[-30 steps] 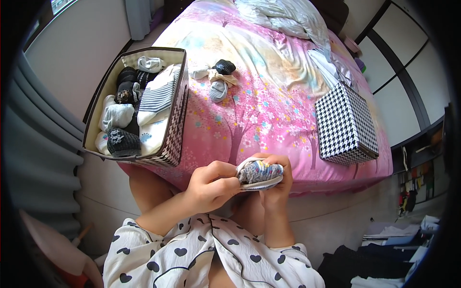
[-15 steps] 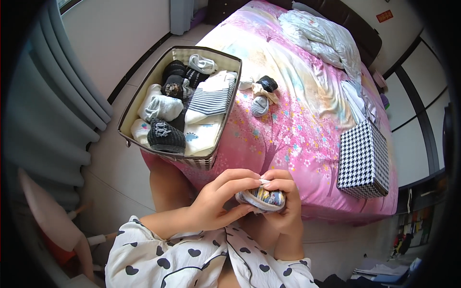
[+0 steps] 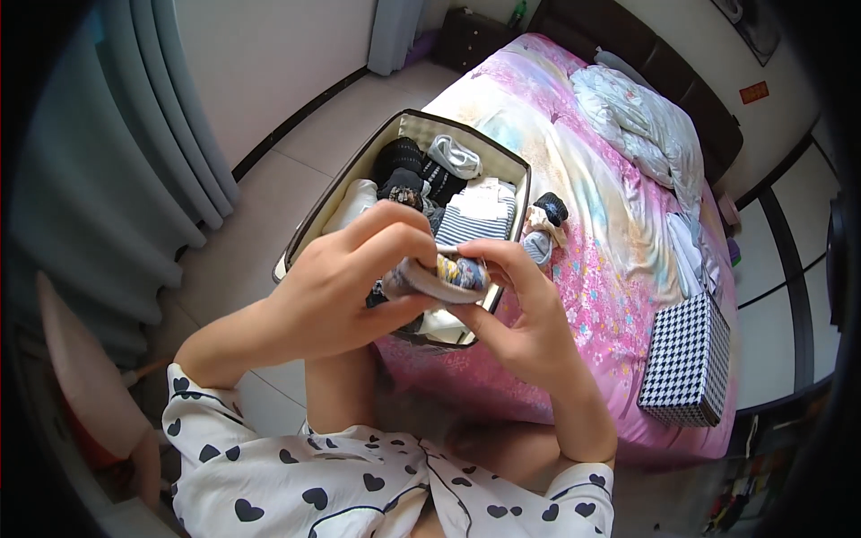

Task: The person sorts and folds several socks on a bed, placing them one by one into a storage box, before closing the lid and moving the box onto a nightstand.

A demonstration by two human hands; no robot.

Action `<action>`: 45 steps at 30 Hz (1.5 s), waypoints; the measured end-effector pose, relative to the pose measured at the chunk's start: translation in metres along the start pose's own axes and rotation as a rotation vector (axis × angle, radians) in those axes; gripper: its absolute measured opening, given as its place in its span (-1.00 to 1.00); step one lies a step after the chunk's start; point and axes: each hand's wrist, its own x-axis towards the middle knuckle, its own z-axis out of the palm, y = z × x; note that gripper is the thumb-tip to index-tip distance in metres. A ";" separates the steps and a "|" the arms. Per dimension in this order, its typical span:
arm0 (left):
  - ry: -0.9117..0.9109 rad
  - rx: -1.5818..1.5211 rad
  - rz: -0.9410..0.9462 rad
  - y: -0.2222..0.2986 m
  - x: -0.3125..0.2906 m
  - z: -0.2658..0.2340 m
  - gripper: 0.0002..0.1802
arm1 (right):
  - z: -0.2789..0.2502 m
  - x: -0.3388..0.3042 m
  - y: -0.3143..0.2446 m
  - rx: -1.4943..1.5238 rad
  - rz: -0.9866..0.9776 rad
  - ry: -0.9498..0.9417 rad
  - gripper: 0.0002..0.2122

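Note:
A rolled-up pair of socks [image 3: 446, 282], grey with a yellow and blue pattern inside the fold, is held up in front of me. My left hand [image 3: 354, 278] pinches its left end between thumb and fingers. On the opposite end, my right hand [image 3: 529, 327] grips it with thumb and forefinger. Behind them stands a cream-lined storage box [image 3: 504, 160], partly hidden by my hands. Inside it lie black rolled socks [image 3: 399, 157], a white and grey roll [image 3: 456, 157] and striped folded fabric [image 3: 480, 220].
Several small sock rolls [image 3: 549, 215] lie on the pink floral bed [image 3: 592, 314] right of the box. A black-and-white houndstooth box [image 3: 686, 359] rests at the bed's near right edge. A crumpled quilt [image 3: 641, 125] lies farther back. Grey curtains [image 3: 134, 152] hang at left.
Both hands have lifted the rolled socks up and slightly left, to in front of the storage box. The view has shifted, so the box and bed appear farther right and lower.

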 end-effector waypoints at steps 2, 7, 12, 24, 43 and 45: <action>-0.042 -0.016 -0.068 -0.018 0.018 -0.008 -0.59 | -0.002 0.025 0.012 -0.135 -0.032 0.043 -0.64; -0.099 -0.155 -0.260 -0.079 0.062 -0.004 -0.55 | -0.008 0.080 0.038 -0.266 0.010 0.170 -0.63; -0.207 -0.125 -0.403 -0.123 0.089 0.008 -0.57 | -0.015 0.105 0.058 -0.311 0.191 0.215 -0.70; -0.424 -0.005 -0.186 -0.141 0.094 0.012 -0.80 | -0.012 0.101 0.076 -0.617 0.063 0.188 -0.93; -0.190 0.070 -0.143 -0.052 0.071 0.002 -0.70 | -0.015 0.048 0.041 -0.314 -0.049 0.331 -0.76; -0.209 -0.123 -0.124 -0.019 0.057 0.005 -0.46 | -0.013 0.025 0.023 -0.295 -0.154 0.310 -0.68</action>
